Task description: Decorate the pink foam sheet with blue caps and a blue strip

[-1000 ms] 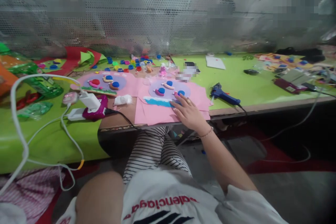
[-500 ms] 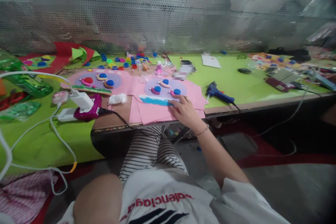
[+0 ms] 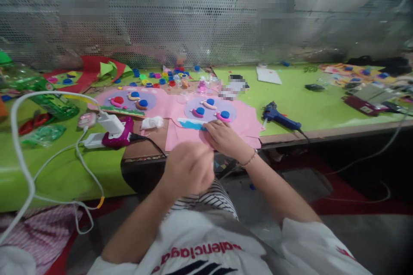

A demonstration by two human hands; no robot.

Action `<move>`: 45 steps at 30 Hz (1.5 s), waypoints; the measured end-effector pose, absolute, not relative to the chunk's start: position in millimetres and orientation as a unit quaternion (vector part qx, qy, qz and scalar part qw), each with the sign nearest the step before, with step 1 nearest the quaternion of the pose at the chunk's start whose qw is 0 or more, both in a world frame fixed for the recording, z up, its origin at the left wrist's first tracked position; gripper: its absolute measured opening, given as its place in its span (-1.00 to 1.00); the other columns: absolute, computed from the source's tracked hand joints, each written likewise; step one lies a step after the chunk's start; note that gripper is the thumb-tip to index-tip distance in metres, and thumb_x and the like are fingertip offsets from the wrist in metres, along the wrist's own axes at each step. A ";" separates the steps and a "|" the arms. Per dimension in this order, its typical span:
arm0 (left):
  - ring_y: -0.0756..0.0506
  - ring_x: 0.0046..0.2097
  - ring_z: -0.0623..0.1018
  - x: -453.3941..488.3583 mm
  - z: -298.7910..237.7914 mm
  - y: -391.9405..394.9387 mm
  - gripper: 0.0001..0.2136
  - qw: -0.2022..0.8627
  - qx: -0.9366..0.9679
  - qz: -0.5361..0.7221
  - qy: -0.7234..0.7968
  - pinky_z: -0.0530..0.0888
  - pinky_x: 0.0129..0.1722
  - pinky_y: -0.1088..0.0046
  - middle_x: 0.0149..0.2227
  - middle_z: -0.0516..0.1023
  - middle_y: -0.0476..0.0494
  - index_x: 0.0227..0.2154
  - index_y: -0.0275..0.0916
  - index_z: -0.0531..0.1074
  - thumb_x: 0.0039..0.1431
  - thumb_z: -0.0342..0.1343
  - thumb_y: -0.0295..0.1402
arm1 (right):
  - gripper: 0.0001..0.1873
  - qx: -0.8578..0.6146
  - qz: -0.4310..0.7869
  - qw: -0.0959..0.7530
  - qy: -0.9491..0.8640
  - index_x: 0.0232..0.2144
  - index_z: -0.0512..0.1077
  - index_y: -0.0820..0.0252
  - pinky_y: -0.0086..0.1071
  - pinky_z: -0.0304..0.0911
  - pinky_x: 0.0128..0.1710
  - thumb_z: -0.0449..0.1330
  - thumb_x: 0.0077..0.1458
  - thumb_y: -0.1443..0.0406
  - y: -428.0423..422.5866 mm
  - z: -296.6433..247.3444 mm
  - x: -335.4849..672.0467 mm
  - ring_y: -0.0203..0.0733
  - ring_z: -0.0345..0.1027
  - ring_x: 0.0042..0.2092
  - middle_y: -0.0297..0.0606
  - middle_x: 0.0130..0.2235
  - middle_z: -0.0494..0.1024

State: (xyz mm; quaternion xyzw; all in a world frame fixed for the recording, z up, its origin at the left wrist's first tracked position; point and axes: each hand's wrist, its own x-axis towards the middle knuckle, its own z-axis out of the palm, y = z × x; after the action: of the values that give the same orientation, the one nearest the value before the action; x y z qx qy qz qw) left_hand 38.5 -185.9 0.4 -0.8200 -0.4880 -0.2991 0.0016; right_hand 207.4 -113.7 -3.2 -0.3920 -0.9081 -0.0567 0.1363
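My right hand point(image 3: 224, 138) lies on a pink craft sheet point(image 3: 250, 114), fingers stretched over the lower edge of its lilac oval. The fingertips touch the right end of a white and blue clay strip point(image 3: 191, 124). Three clay snails with blue shells, one a pink snail point(image 3: 223, 115), sit on the oval above. My left hand point(image 3: 190, 168) is raised in front of the table edge, curled into a loose fist and blurred; whatever it may hold is hidden. To the left is a similar pink sheet with three clay snails point(image 3: 117, 102) and a green clay strip point(image 3: 124, 111).
A blue glue gun point(image 3: 282, 119) lies right of the sheets. On the left are a purple power adapter point(image 3: 120, 132) with white cables, a crumpled white wad point(image 3: 152, 122), a green bottle point(image 3: 53, 101) and red scissors point(image 3: 35, 122). Small coloured tubs point(image 3: 162, 80) line the back.
My left hand has come up from the lower left, in front of the table edge. My right fingers have shifted slightly left and down, away from the pink snail. The view has turned slightly left.
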 end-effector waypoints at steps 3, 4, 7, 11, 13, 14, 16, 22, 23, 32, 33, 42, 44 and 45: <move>-0.28 0.19 0.37 40.7 -13.0 -169.8 -0.59 0.029 -0.819 -0.258 -0.512 0.38 0.14 0.08 0.14 0.38 -0.47 0.12 -0.43 0.30 0.29 -0.09 -0.32 | -0.69 -0.400 -0.089 0.105 -0.906 -0.04 0.35 0.34 -0.03 0.05 0.12 -0.05 0.23 0.35 -118.7 2.9 201.4 0.09 0.26 0.00 0.05 -0.09 0.49; -0.30 0.20 0.36 41.6 -18.2 -165.4 -0.56 0.036 -0.817 -0.238 -0.524 0.36 0.16 0.09 0.15 0.36 -0.52 0.12 -0.51 0.28 0.28 -0.09 -0.30 | -0.70 -0.400 -0.101 0.095 -0.906 -0.07 0.36 0.34 -0.02 0.04 0.12 -0.04 0.22 0.35 -120.0 4.6 199.6 0.10 0.26 -0.01 0.05 -0.10 0.49; -0.33 0.22 0.33 42.9 -30.1 -159.6 -0.47 0.050 -0.813 -0.204 -0.542 0.31 0.21 0.14 0.16 0.33 -0.58 0.12 -0.63 0.27 0.27 -0.06 -0.22 | -0.74 -0.396 -0.136 0.068 -0.906 -0.15 0.40 0.33 -0.01 0.06 0.08 -0.03 0.21 0.34 -123.3 7.1 197.2 0.12 0.27 -0.05 0.05 -0.12 0.48; -0.32 0.22 0.34 42.0 -32.7 -163.0 -0.45 0.062 -0.813 -0.199 -0.544 0.30 0.22 0.18 0.17 0.32 -0.57 0.12 -0.65 0.28 0.27 -0.08 -0.20 | -0.71 -0.423 -0.152 0.058 -0.891 -0.19 0.42 0.36 -0.04 0.11 0.02 -0.04 0.24 0.30 -126.8 8.0 202.8 0.12 0.30 -0.07 0.06 -0.17 0.50; -0.32 0.22 0.34 41.5 -31.7 -164.1 -0.44 0.062 -0.814 -0.197 -0.543 0.30 0.22 0.17 0.18 0.31 -0.58 0.12 -0.66 0.27 0.26 -0.07 -0.21 | -0.68 -0.443 -0.147 0.064 -0.882 -0.15 0.41 0.38 -0.05 0.12 0.01 -0.07 0.26 0.29 -127.7 8.5 207.6 0.14 0.30 -0.03 0.10 -0.14 0.51; -0.32 0.23 0.34 41.3 -31.5 -164.2 -0.45 0.060 -0.815 -0.198 -0.542 0.30 0.22 0.17 0.18 0.31 -0.59 0.12 -0.66 0.27 0.26 -0.06 -0.21 | -0.66 -0.452 -0.143 0.072 -0.878 -0.12 0.40 0.40 -0.05 0.13 0.01 -0.08 0.26 0.28 -127.7 8.4 209.7 0.14 0.30 0.00 0.12 -0.10 0.51; -0.32 0.23 0.34 41.3 -31.7 -163.7 -0.47 0.056 -0.815 -0.203 -0.540 0.31 0.21 0.15 0.18 0.31 -0.59 0.12 -0.64 0.28 0.25 -0.06 -0.24 | -0.61 -0.463 -0.134 0.097 -0.871 -0.01 0.35 0.44 -0.05 0.13 0.04 -0.09 0.26 0.29 -126.6 6.8 212.3 0.15 0.27 0.07 0.16 -0.02 0.48; -0.30 0.22 0.34 42.4 -33.4 -162.9 -0.48 0.062 -0.809 -0.219 -0.542 0.33 0.20 0.13 0.16 0.35 -0.55 0.12 -0.56 0.28 0.26 -0.08 -0.21 | -0.48 -0.388 -0.073 0.137 -0.908 0.22 0.12 0.42 -0.01 -0.02 0.22 -0.13 0.27 0.31 -119.6 -6.8 209.0 0.04 0.12 0.24 0.05 0.18 0.35; -0.30 0.22 0.34 42.7 -33.5 -163.1 -0.48 0.059 -0.808 -0.219 -0.543 0.33 0.20 0.13 0.16 0.35 -0.55 0.12 -0.57 0.28 0.26 -0.08 -0.21 | -0.49 -0.385 -0.067 0.137 -0.910 0.22 0.14 0.41 0.00 -0.04 0.23 -0.15 0.28 0.30 -119.1 -8.2 208.5 0.03 0.13 0.23 0.04 0.17 0.37; -0.31 0.21 0.36 43.4 -32.4 -162.6 -0.48 0.063 -0.806 -0.204 -0.552 0.33 0.19 0.16 0.16 0.35 -0.55 0.11 -0.60 0.29 0.24 -0.05 -0.23 | -0.52 -0.438 -0.083 0.128 -0.886 0.16 0.25 0.38 -0.05 0.07 0.18 -0.14 0.32 0.23 -123.2 -3.0 211.6 0.07 0.23 0.17 0.01 0.06 0.49; -0.31 0.21 0.36 43.2 -32.2 -162.4 -0.48 0.064 -0.808 -0.203 -0.550 0.33 0.20 0.16 0.16 0.35 -0.56 0.11 -0.61 0.29 0.25 -0.05 -0.23 | -0.52 -0.441 -0.083 0.128 -0.885 0.17 0.24 0.38 -0.06 0.09 0.16 -0.14 0.32 0.23 -123.5 -3.3 212.8 0.06 0.24 0.16 0.02 0.06 0.48; -0.30 0.21 0.36 41.2 -33.2 -161.7 -0.48 0.075 -0.811 -0.204 -0.543 0.34 0.19 0.18 0.14 0.37 -0.56 0.10 -0.60 0.30 0.26 -0.05 -0.21 | -0.45 -0.450 -0.120 0.092 -0.880 0.18 0.20 0.54 -0.07 0.16 0.08 -0.16 0.32 0.21 -128.4 -5.7 222.4 0.14 0.23 0.17 0.16 0.10 0.43; -0.30 0.21 0.36 40.0 -33.6 -161.8 -0.47 0.077 -0.813 -0.207 -0.538 0.34 0.18 0.17 0.15 0.37 -0.55 0.11 -0.59 0.29 0.26 -0.05 -0.20 | -0.42 -0.443 -0.129 0.075 -0.884 0.19 0.17 0.56 -0.07 0.19 0.05 -0.14 0.31 0.19 -130.1 -3.4 223.7 0.16 0.22 0.17 0.20 0.13 0.38; -0.31 0.21 0.36 39.4 -33.7 -161.7 -0.47 0.076 -0.815 -0.206 -0.537 0.34 0.18 0.16 0.15 0.36 -0.54 0.11 -0.59 0.29 0.26 -0.05 -0.19 | -0.41 -0.438 -0.132 0.067 -0.887 0.19 0.18 0.57 -0.06 0.19 0.04 -0.14 0.31 0.17 -130.2 -1.7 224.3 0.16 0.22 0.17 0.22 0.14 0.37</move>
State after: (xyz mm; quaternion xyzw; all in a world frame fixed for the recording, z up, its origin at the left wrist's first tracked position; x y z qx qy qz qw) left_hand 39.4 -161.7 -33.7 -0.8147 -0.5367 -0.2058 0.0761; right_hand 224.3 -130.2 -1.7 -0.4377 -0.8868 -0.1321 0.0672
